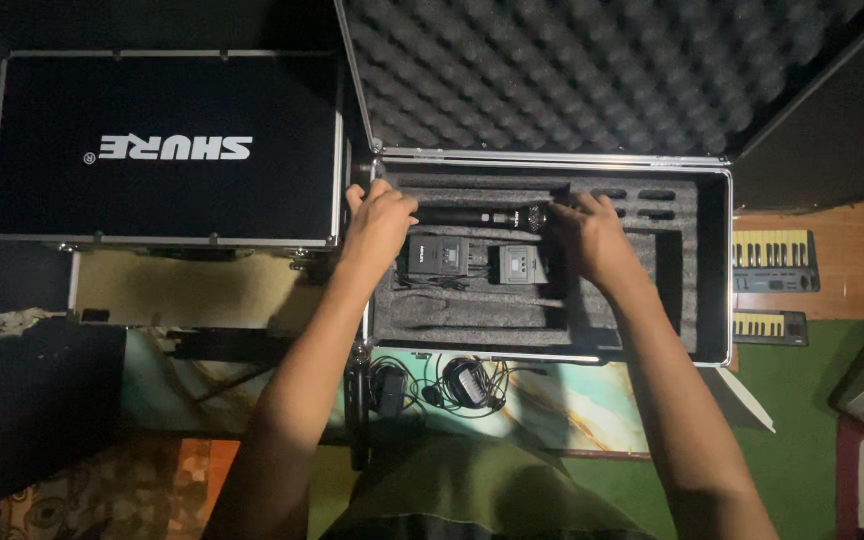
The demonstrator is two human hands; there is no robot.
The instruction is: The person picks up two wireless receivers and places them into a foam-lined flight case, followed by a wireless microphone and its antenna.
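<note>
An open flight case [714,260] lined with grey foam lies in front of me. A black handheld microphone [477,215] rests lengthwise in a foam slot near the case's back edge. My left hand [380,222] grips its handle end at the left. My right hand [592,238] holds its grille end at the right. Just below the microphone, two small black bodypack units [439,257] [519,264] sit in foam cutouts.
The case lid [592,70] with egg-crate foam stands open behind. A closed black case with metal edges [162,150] lies at the left. Coiled cables and a power adapter [467,382] lie below the open case. Small keyboards [772,262] sit on the floor at the right.
</note>
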